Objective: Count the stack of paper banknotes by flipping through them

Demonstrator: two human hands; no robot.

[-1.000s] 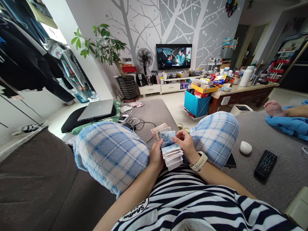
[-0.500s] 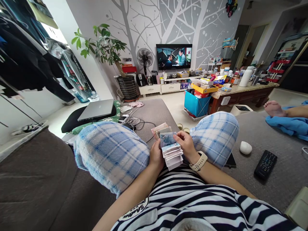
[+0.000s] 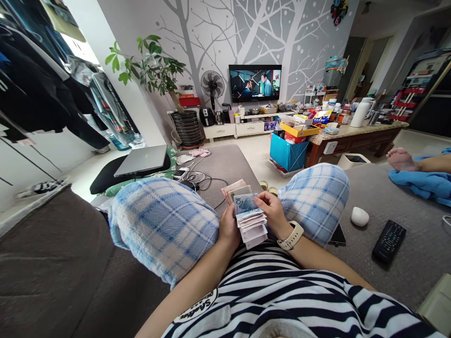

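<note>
The foreground is filled mostly by the sofa (image 3: 416,202). Behind it, on the right, the table (image 3: 350,142) is crowded with goods, and the TV (image 3: 255,83) is set against the wall (image 3: 310,51), with a fan (image 3: 212,83) placed to its left. A laptop (image 3: 141,160) is laid shut at the left. The notes (image 3: 251,231) are held in front of the striped shirt (image 3: 271,281), between the plaid-covered knees (image 3: 313,202). Their left side is gripped by the left hand (image 3: 229,226), closed about them; by the right hand (image 3: 273,212), a blue note (image 3: 242,203) is pinched at its right end between thumb and fingers. On the sofa, a remote (image 3: 389,241) is seen near a small white case (image 3: 360,216). A watch (image 3: 291,236) is worn on the right wrist.
</note>
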